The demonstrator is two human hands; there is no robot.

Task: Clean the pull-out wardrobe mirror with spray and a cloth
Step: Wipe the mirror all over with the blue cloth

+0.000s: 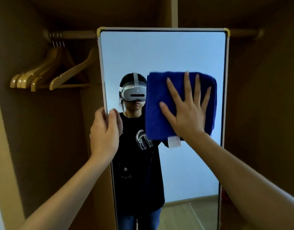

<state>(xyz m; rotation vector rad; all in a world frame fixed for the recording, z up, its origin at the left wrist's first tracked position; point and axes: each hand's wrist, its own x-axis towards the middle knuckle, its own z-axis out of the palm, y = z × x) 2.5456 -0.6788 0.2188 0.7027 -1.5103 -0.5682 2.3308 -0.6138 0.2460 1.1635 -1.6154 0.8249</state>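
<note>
The mirror (162, 52) stands upright straight ahead of me, a tall glass pane in a thin pale frame with brass-coloured caps on its two upper corners. Under my right hand (191, 113) lies the cloth (161, 103), a thick, fuzzy, deep-blue rectangle pressed flat on the glass, reaching past my fingertips above and to both sides. My fingers there are straight and spread wide, palm flat on the cloth. A small white tag (174, 141) hangs from the cloth's lower edge, just below the heel of that palm.

My left hand (104, 135) grips the mirror's left edge, thumb on the glass side and the other fingers curled round behind the frame.

The glass is smooth and reflects a pale blue-white wall, a strip of light wooden floor low down, and me in a dark printed T-shirt with a white headset.

Around the mirror is the wardrobe (259, 113), plain brown panels, matte and dim. Beyond my left fingers, up and to the left, a round wooden rail (76, 34) runs behind the mirror's top, with a bunch of glossy, curved wooden hangers (48, 75) hooked on it by metal wires, close together.
</note>
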